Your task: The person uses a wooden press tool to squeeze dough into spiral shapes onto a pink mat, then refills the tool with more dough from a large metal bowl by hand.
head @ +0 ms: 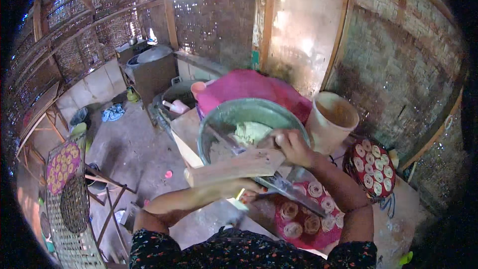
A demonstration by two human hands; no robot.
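Note:
My right hand (293, 144) has its fingers curled at the right end of a thick wooden board (235, 166), over a large green basin (254, 106). Below the board, my left hand (250, 191) is bent beside a long dark metal bar (295, 193); what its fingers hold is partly hidden. The bar slants from the basin down to the right. Pale, crumbly dough (252, 132) lies in the basin. Under the bar's lower end, several pale coiled noodle-like rounds (294, 229) sit on a tray lined with pink cloth (282, 215).
A whitish plastic bucket (334, 116) stands right of the basin, and a pink cloth (248, 86) lies behind it. Another round tray of coils (373, 168) is at the right. At left are a woven bamboo rack (74, 209), crossed wooden legs (112, 209) and a blue cloth (113, 113) on the floor.

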